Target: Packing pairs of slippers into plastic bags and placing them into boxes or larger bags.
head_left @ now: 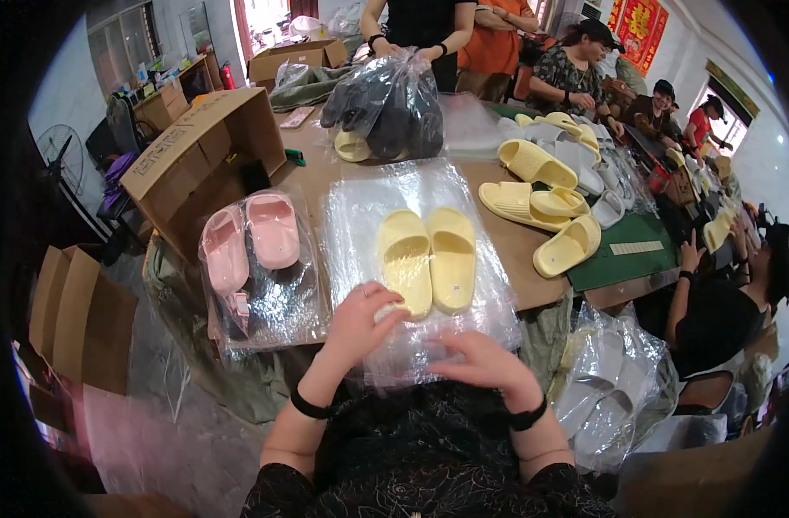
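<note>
Two pale yellow slide slippers (427, 261) lie side by side on a stack of clear plastic bags (356, 194) in front of me. My left hand (361, 321) is at the heel of the left slipper, fingers curved but apart, touching or nearly touching its edge. Just below the right slipper's heel, my right hand (485, 361) reaches over the near part of the bags with thumb and fingers spread. I see nothing held in it. To the left, a pair of pink slippers (249, 237) lies inside a clear bag.
Loose yellow slippers (537, 164) and grey ones are heaped at the right, beside a green mat (628, 250). An open cardboard box (200, 142) stands far left. Across the table a co-worker's hands hold a bag of dark slippers (386, 104). Bagged grey slippers (615, 380) sit lower right.
</note>
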Tool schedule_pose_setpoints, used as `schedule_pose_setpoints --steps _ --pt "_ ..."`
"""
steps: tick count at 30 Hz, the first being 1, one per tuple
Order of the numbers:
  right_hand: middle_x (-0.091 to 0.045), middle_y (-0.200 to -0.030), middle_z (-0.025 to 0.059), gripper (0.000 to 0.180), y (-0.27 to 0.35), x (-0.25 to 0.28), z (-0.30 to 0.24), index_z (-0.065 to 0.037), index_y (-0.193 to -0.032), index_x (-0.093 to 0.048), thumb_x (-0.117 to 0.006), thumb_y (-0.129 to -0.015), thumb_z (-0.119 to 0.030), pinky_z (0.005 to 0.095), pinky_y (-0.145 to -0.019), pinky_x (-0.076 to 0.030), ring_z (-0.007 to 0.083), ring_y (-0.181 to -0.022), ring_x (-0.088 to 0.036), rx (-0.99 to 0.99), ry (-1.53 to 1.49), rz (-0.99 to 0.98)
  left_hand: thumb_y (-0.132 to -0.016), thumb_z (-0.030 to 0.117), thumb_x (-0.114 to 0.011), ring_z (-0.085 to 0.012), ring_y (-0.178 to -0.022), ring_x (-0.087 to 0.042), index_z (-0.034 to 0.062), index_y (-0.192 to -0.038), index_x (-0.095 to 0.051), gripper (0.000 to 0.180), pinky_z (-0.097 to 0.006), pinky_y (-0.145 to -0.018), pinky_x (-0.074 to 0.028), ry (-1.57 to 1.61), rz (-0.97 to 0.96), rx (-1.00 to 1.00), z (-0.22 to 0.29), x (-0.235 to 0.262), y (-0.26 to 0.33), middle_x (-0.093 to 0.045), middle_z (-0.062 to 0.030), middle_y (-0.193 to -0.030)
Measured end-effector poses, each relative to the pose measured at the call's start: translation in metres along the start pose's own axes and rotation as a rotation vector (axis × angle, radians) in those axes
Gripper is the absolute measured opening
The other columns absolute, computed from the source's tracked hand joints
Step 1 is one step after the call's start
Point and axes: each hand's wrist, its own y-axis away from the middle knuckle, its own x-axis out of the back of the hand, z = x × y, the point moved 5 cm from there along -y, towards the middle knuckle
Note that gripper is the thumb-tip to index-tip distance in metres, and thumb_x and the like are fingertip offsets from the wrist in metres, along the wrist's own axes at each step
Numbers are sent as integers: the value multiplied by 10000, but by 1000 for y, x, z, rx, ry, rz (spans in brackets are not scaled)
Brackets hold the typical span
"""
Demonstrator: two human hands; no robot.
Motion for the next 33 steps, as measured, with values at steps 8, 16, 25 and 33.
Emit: schedule_pose_setpoints --steps 8,16,25,33 --pt "-697 -915 67 212 3 51 99 -2 -1052 -679 -613 -915 -150 265 -672 -475 117 -770 -614 -445 -327 501 -851 459 -628 -311 -785 -666 14 -910 -710 457 -400 -683 -520 -317 -104 388 -36 -50 -86 -674 -175 -837" --pt "-665 -1034 190 349 15 -5 160 -22 -1142 -631 -550 -936 -291 419 -833 -494 369 -961 -635 -613 -21 440 -851 477 -631 -255 -788 -698 75 -829 -717 412 -362 -669 -550 -636 -140 550 -43 -120 -131 -704 -121 -828" --pt "-690 -927 169 327 34 10 182 1 -1109 -651 -596 -923 -262 338 -761 -510 241 -834 -662 -592 -270 449 -796 273 -634 -332 -826 -673 25 -860 -682 261 -430 -733 -529 -460 -3 429 -56 -137 -143 -682 -175 -880" --pt "-626 -830 98 336 13 94 286 37 -1002 -615 -629 -899 -283 339 -688 -479 183 -752 -584 -642 -232 1019 -769 296 -645 -349 -709 -618 18 -741 -595 284 -445 -638 -465 -427 367 315 -2 43 -110 -623 -162 -731"
